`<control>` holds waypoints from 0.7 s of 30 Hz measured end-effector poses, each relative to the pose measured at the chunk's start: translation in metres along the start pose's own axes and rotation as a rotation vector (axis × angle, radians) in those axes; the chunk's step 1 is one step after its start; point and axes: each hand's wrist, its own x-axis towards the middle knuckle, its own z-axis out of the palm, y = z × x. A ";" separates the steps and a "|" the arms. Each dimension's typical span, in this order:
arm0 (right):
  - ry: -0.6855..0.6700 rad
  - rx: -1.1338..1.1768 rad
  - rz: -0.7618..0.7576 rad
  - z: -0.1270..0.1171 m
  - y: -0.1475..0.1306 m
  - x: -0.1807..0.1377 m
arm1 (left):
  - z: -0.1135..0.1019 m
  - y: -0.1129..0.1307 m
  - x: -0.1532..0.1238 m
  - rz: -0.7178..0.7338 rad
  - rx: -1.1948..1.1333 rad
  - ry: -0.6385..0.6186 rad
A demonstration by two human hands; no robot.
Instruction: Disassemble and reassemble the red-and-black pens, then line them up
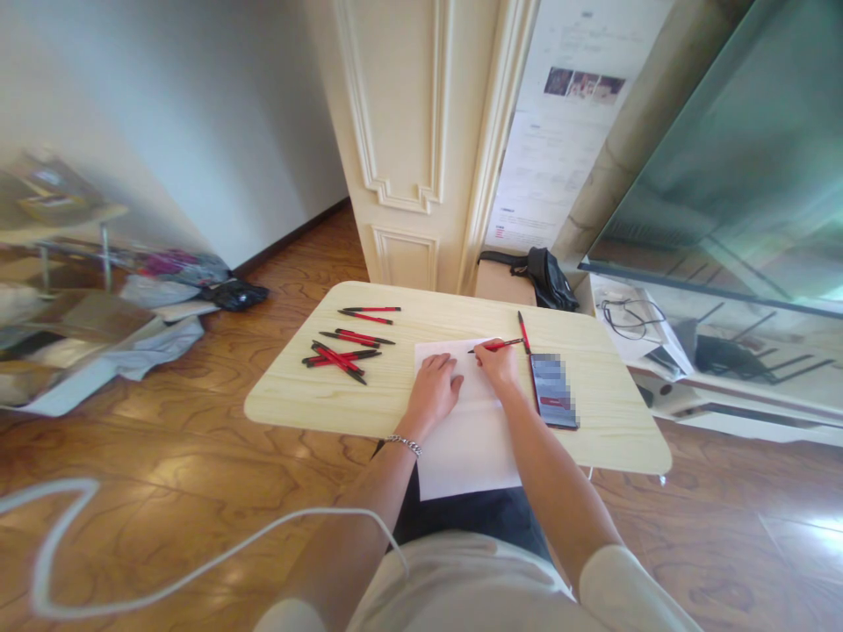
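Leftward, black bag: lay on the floor beside other goods, which were blurred or cut off by the frame, so that their contents could not be told.
White cable: looped from the left edge toward the shirt; its source lay out of view, and its purpose was unclear.
Grouped pens: rested in loose sets on the table, presumably set aside to leave room at the middle; the nearest crossed one another, which made the count uncertain.
Left hand: lay palm down, its fingers relaxed and grasping nothing, apparently to steady the page; a bracelet circled the wrist.
Paper sheet: lay between the forearms, its near edge overhanging the tabletop, probably drawn close for easy reach; any marks were lost in glare.
Right hand: pinched a red-and-black pen over the sheet's far part, slanted in a hold suited to writing; fingers covered some of the barrel, and contact at the tip could not be confirmed.
Lone pen: lay just beyond the phone, apart from the grouped ones, for no evident reason.
Phone: lay flat beside the right forearm, perhaps for easy viewing; its screen was pixelated and unreadable.
Black pouch: sat beyond the table, its underside hidden.
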 end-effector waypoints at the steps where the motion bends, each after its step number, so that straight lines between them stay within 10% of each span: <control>1: 0.002 -0.008 -0.004 0.000 0.000 0.000 | 0.000 0.000 0.000 0.000 0.002 -0.002; 21: -0.013 -0.012 0.024 0.003 -0.001 -0.001 | 0.000 0.000 0.001 -0.001 0.000 -0.003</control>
